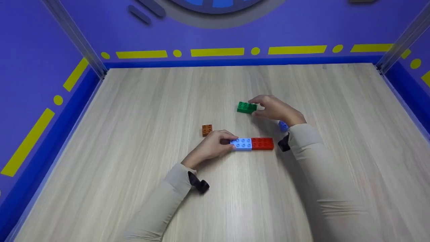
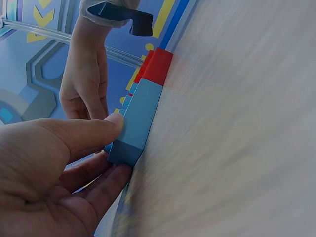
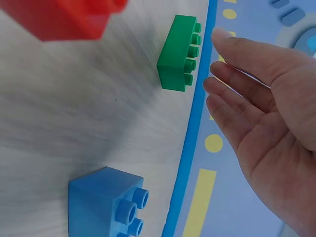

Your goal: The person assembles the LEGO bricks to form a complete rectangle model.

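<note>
My left hand [image 1: 215, 144] pinches the left end of a light blue toy brick [image 1: 244, 144] between thumb and fingers. A red brick [image 1: 262, 144] lies end to end with it, forming one straight row on the table. In the left wrist view the thumb presses the side of the light blue brick [image 2: 138, 118]. Over the far part of the table, my right hand [image 1: 273, 107] is spread around the right end of a green brick [image 1: 247, 107]. The right wrist view shows its fingers apart from the green brick [image 3: 177, 54], holding nothing.
An orange-brown brick [image 1: 207, 130] sits just beyond the left hand. Below the right wrist stands a darker blue brick [image 1: 283, 126], partly hidden by the arm. Blue panel walls [image 1: 218, 40] enclose the wooden table [image 1: 151, 111] at the back and sides.
</note>
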Action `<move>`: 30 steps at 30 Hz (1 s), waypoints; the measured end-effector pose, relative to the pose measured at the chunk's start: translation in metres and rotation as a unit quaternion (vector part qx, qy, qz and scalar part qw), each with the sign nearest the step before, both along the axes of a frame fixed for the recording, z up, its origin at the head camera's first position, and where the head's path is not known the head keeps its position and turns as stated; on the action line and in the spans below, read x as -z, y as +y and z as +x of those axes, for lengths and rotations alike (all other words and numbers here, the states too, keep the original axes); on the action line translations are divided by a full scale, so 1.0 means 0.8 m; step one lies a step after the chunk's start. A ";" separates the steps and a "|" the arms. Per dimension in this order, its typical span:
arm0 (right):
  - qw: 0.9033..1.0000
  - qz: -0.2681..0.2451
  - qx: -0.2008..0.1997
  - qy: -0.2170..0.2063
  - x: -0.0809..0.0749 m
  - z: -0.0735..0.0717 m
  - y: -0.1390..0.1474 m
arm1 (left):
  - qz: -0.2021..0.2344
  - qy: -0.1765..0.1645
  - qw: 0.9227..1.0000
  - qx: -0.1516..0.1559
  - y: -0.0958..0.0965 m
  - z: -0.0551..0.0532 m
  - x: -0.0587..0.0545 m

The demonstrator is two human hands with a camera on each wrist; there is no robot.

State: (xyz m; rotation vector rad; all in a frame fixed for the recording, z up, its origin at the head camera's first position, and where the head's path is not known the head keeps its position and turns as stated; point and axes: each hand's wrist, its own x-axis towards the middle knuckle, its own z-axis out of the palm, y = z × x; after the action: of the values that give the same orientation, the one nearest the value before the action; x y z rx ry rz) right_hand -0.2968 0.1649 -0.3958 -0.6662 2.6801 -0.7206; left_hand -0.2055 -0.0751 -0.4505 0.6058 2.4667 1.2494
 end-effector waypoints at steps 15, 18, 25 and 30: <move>0.997 0.028 0.054 -0.042 0.009 -0.005 -0.012 | 0.004 0.009 1.000 0.015 0.000 -0.002 -0.002; 0.997 0.032 0.055 -0.039 0.010 -0.005 -0.014 | 0.000 0.008 1.000 0.015 0.000 -0.001 -0.002; 0.997 0.024 0.059 -0.031 0.013 -0.006 -0.015 | -0.009 0.006 1.000 0.009 -0.001 0.000 -0.003; 0.998 0.011 0.061 -0.032 0.013 -0.005 -0.017 | -0.014 0.005 1.000 0.007 -0.001 0.001 -0.003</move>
State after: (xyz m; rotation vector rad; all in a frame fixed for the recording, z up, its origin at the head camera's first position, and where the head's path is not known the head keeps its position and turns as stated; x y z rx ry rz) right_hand -0.3009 0.1517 -0.4058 -0.4684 2.6837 -0.7282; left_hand -0.2049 -0.0761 -0.4477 0.6226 2.4801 1.2066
